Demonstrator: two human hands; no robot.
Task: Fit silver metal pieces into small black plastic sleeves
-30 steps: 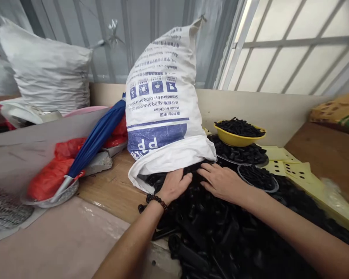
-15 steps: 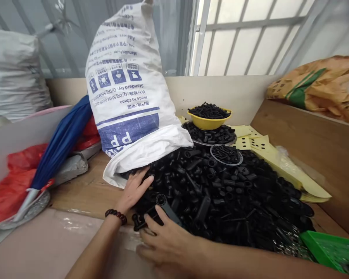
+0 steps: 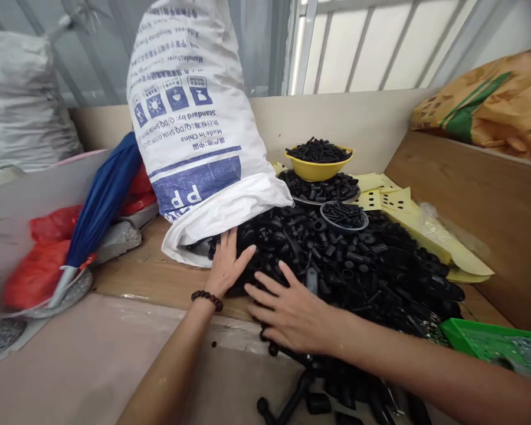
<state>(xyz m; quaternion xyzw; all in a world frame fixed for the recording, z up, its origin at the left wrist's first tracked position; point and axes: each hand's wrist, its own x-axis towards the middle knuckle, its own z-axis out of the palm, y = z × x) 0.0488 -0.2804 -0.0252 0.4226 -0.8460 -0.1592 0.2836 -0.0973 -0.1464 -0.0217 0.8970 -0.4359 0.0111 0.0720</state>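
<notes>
A large heap of small black plastic parts [image 3: 358, 265] spills from the mouth of a white woven sack [image 3: 194, 118] printed in blue, which leans tipped on the wooden bench. My left hand [image 3: 228, 265], with a dark bead bracelet on the wrist, lies flat with fingers spread against the heap's left edge by the sack's opening. My right hand [image 3: 292, 313] rests palm down, fingers apart, on the near edge of the heap. Neither hand grips anything. A few black parts [image 3: 292, 401] lie loose on the lower surface in front.
Behind the heap stand a yellow bowl [image 3: 319, 170] of black parts, a metal dish and a small clear tub. Yellow punched sheets [image 3: 402, 206] lie to the right. A green tray [image 3: 491, 342] is at the near right. A folded blue umbrella [image 3: 101, 206] and red bags sit left.
My right hand slid from the heap's near-left corner up onto its front edge and spread its fingers. My left hand shifted slightly right along the sack's mouth. Several parts have rolled onto the lower surface.
</notes>
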